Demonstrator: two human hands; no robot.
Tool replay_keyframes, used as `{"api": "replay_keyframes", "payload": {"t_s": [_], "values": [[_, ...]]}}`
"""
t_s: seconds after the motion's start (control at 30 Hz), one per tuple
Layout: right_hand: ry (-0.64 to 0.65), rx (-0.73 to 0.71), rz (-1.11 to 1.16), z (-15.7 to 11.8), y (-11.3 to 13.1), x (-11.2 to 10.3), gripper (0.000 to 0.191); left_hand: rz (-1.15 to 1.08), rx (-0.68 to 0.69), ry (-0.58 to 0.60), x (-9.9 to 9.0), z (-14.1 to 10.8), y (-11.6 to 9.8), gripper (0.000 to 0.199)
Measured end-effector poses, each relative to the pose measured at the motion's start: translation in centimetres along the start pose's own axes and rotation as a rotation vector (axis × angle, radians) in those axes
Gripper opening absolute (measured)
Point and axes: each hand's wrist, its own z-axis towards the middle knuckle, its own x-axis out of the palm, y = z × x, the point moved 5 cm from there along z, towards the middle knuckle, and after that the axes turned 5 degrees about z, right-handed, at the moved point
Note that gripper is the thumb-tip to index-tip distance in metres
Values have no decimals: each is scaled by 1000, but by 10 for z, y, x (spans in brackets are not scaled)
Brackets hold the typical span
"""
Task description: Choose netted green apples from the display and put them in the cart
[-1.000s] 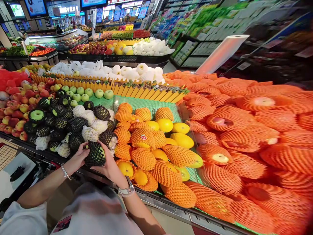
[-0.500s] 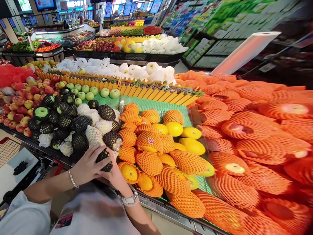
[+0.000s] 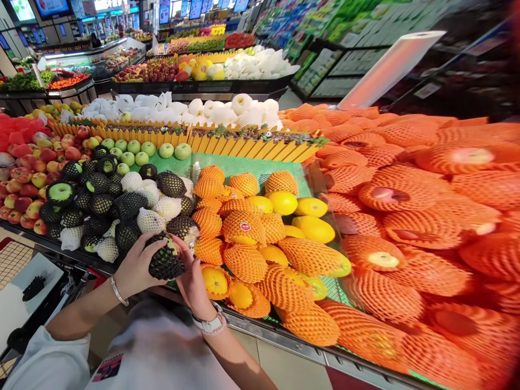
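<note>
- Head view: a black-netted fruit sits between both hands, left of centre in the lower half of the frame, beside the display's front rail.
- Left hand: the nearer of the two; clasped on the fruit's left side, thumb over the upper face. Fruit lies directly right of this grip.
- Right hand: fingers extended along the fruit's right side, thumb toward the viewer. Fruit lies to its upper left. From where I stand, I cannot tell whether these fingers bear load.
- Long axis: indeterminate; the fruit looks nearly round, with a green patch showing at its upper right.
- Adjacent stock: dark-netted fruit pile to the upper left, orange-netted fruit to the right.
</note>
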Motion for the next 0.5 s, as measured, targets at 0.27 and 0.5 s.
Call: {"api": "replay_keyframes", "payload": {"t_s": [0.27,0.5], "values": [[-208,225,362,14,-12,1,79,94,71,-48,39,4,-4,70],[-248,191,251,6,-51,-22,60,281,235,58,30,7,-21,80]]}}
